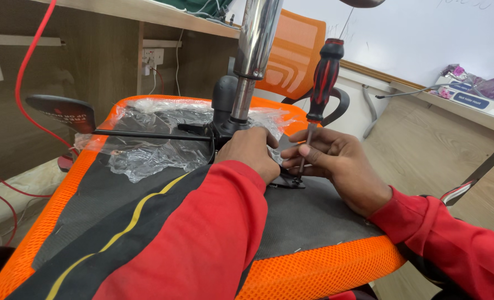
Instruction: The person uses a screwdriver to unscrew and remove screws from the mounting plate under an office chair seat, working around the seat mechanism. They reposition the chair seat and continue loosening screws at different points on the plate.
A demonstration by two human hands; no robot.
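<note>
One head-worn camera looks down, close over an upturned chair seat.

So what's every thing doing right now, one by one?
Screwdriver: upright, tip down on the plate.
Right hand: fingers pinching the screwdriver shaft.
Left hand: resting on the black metal plate.
Chair seat: upside down.
Chrome post: standing up from the seat.
Plastic wrap: crumpled, partly peeled.

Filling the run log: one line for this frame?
left hand on black bracket | right hand pinching screwdriver shaft, upright | seat upside down, plastic wrap on it
</note>
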